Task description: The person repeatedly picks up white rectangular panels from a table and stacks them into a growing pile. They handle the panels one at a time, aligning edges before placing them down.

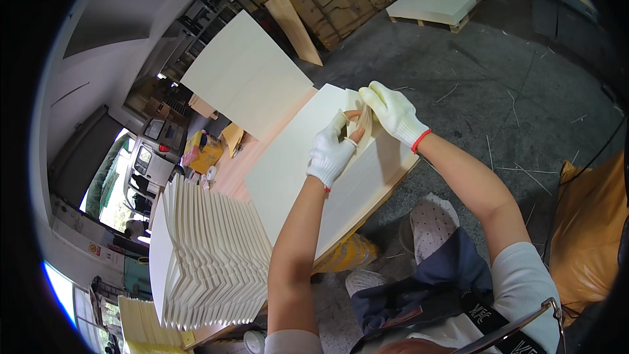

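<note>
Both my hands wear white knit gloves. Bare fingertips stick out of the glove on my left hand (333, 149), which is closed against the near side of a fanned bundle of thin pale sheets (369, 126). My right hand (392, 113) grips the upper end of that bundle, its fingers over the sheets' edges. The bundle bends upward at the far right end of a flat stack of large cream sheets (295, 164) on the table. What lies under my right palm is hidden.
Left of me stands a fanned stack of wavy-edged sheets (216, 255). A large pale board (246, 75) leans beyond the pinkish tabletop (226, 174), near a yellow box (204, 152). An orange sack (590, 236) is at right; a loaded pallet (432, 8) lies behind.
</note>
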Demonstrator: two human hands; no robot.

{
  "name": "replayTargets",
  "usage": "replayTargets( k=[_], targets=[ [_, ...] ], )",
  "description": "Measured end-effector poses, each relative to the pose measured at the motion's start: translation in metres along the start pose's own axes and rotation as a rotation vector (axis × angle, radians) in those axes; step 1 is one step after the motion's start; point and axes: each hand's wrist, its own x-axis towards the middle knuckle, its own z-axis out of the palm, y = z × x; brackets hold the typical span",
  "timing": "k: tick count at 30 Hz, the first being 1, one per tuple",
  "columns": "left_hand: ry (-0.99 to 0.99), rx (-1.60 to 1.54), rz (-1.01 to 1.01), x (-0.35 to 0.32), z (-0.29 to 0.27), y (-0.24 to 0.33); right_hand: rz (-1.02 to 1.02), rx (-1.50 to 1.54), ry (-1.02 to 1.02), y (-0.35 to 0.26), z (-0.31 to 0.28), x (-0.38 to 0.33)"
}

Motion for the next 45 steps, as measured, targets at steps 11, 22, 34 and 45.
replayTargets(
  k=[11, 22, 34, 45],
  targets=[
    [0.013, 0.063, 0.036, -0.001, -0.002, -0.002, 0.003, -0.009, 0.008, -0.001, 0.002, -0.001],
    [0.001, 0.047, -0.045, -0.001, 0.003, 0.01, 0.009, -0.007, 0.021, 0.001, 0.001, -0.001],
    [0.089, 0.446, 0.131, -0.008, 0.012, 0.015, -0.053, -0.561, -0.228, 0.01, -0.044, -0.015],
    [0.048, 0.417, 0.026, 0.024, 0.007, 0.003, -0.263, -0.344, -0.194, 0.004, -0.038, 0.006]
  ],
)
